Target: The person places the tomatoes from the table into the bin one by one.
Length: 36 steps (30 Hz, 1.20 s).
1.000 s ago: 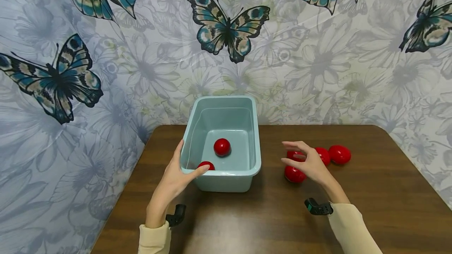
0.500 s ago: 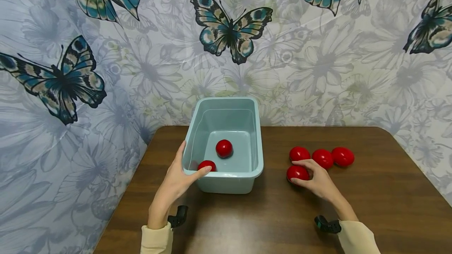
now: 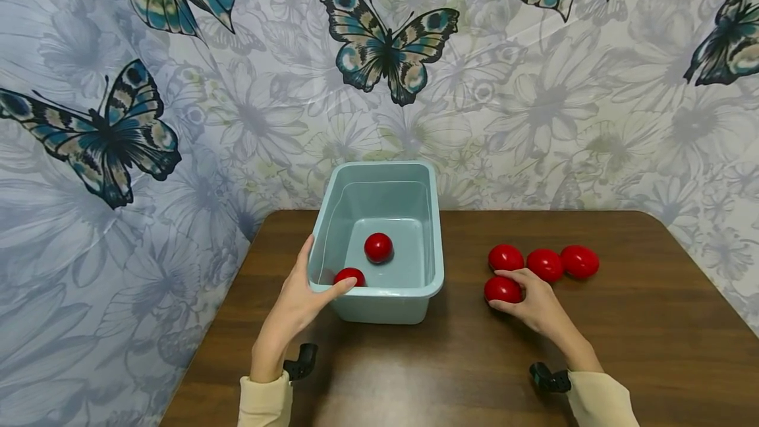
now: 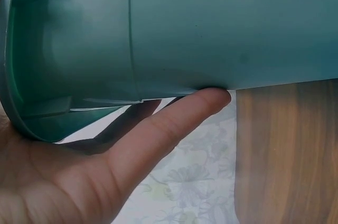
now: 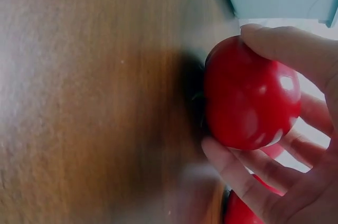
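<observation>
A glossy red tomato (image 3: 501, 288) is sitting on the dark wooden counter (image 3: 450, 368), right of centre in the head view, smooth and round with a bright highlight on its skin. The right hand (image 3: 536, 305) is wrapping it: in the right wrist view the thumb is curving over the tomato's top while the fingers (image 5: 248, 174) are curling beneath it, so the fruit is lying gripped between them, still touching the counter. Three more red tomatoes (image 3: 544, 263) are lying in a row just behind it. At centre, the left hand (image 3: 296, 305) is holding the near left corner of the pale teal plastic tub (image 3: 435, 242), thumb hooked over the rim, fingers (image 4: 174, 123) lying straight along the outer wall. Two tomatoes (image 3: 378, 247) are resting inside the tub.
</observation>
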Available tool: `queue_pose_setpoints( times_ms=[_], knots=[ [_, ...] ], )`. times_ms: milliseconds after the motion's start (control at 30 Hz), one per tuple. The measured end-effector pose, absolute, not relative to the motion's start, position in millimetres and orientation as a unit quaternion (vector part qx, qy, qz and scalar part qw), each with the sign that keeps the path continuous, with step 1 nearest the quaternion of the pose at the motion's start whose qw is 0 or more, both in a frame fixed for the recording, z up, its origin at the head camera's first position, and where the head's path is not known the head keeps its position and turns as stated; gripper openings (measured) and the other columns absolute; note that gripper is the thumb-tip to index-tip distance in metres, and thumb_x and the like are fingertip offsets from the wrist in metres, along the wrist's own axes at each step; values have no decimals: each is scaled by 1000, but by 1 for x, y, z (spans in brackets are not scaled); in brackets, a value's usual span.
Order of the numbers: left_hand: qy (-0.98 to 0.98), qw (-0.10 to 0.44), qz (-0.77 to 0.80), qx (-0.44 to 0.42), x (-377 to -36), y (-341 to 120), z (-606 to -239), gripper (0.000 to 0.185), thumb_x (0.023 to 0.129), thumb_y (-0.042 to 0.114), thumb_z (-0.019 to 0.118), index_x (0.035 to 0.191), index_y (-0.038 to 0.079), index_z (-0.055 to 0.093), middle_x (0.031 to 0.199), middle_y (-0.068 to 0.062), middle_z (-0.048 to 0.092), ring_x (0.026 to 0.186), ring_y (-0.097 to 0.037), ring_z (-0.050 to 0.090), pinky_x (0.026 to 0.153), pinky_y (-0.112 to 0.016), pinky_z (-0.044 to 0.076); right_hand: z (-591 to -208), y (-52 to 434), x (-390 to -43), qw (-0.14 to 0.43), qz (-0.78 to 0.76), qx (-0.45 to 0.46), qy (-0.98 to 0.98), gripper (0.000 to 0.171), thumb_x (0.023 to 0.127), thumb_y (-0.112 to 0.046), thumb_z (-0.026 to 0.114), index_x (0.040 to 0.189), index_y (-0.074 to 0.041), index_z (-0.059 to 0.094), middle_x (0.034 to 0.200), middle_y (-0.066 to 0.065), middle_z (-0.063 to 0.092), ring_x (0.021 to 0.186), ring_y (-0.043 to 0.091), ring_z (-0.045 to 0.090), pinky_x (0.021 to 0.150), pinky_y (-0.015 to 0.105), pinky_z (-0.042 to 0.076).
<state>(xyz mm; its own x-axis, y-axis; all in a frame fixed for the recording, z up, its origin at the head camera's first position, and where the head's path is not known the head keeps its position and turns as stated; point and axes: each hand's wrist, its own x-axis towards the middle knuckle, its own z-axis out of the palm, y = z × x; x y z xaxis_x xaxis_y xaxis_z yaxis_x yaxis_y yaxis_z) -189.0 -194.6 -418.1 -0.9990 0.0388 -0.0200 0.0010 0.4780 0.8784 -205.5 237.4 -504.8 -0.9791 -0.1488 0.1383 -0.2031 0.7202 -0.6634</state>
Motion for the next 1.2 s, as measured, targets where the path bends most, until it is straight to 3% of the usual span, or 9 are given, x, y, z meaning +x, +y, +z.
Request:
queue_pose_setpoints(
  times_ms=[1200],
  knots=[
    [860,15,509,14,-189,-196,-417,116,82,55,86,168,35,11,162,-2,38,142,-32,44,111,-61,44,-494,233,-211,9,341,94,-935,61,82,-22,91,131,4,67,131,32,60,119,53,57,94,68,52]
  ],
)
